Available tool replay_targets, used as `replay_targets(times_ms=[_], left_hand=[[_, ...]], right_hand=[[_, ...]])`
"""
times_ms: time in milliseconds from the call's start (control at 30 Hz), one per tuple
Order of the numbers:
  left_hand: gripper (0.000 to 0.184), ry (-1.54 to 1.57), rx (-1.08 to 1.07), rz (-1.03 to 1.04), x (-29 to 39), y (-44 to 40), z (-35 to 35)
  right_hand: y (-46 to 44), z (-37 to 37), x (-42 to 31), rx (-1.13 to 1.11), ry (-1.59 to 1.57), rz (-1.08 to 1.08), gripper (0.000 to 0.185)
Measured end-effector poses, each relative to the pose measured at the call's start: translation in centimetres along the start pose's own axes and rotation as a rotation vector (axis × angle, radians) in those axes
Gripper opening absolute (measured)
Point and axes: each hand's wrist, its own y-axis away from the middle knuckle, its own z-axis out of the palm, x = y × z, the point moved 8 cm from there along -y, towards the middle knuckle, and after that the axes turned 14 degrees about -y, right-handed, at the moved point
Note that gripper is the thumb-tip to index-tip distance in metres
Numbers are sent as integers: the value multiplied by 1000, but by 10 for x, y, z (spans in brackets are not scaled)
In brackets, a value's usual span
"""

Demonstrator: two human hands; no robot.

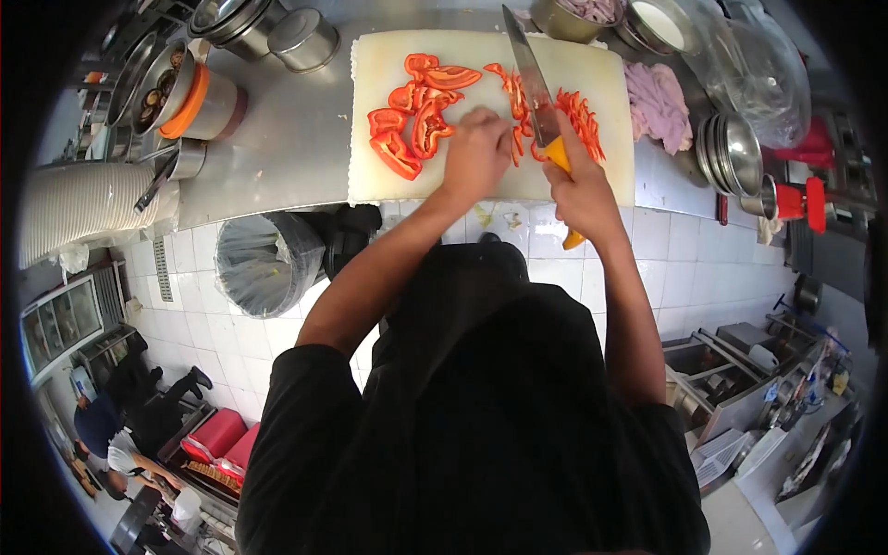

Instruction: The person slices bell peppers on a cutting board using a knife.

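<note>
My right hand [581, 180] is wrapped around the yellow handle of a large kitchen knife [529, 69], its blade pointing away from me over the white cutting board [370, 65]. Beside the blade, my left hand [479, 153] presses with curled fingers on a piece of red pepper [516, 139], partly hidden by the fingers and the knife. Thin red pepper strips [580, 125] lie to the right of the blade. Larger cut red pepper pieces [430, 125] are spread over the board's left half.
Metal pots [303, 42] and an orange-rimmed container [190, 102] stand left on the steel counter [268, 120]. A purple cloth [659, 104] and stacked metal bowls [740, 153] lie right. A lined bin [268, 268] stands below. Another person [125, 449] is at lower left.
</note>
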Motion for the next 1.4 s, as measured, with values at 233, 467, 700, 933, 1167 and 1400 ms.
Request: replay_targets(times_ms=[233,467,700,933,1167,1400], left_hand=[[29,-191,-37,165,-9,-87,-12],[31,-423,-406,316,-27,-110,56],[23,-404,-489,466,0,-77,36],[17,-274,-172,419,-7,-56,2],[11,-332,-173,367,-13,-61,12],[9,-420,-191,409,-18,-60,23]], right_hand=[[65,-19,-2,5,-164,113,70],[125,-30,24,14,-116,320,71],[97,-1,26,80,20,41,68],[21,29,4,131,55,-107,68],[-53,46,-6,59,232,-113,73],[-60,59,0,69,316,-113,74]])
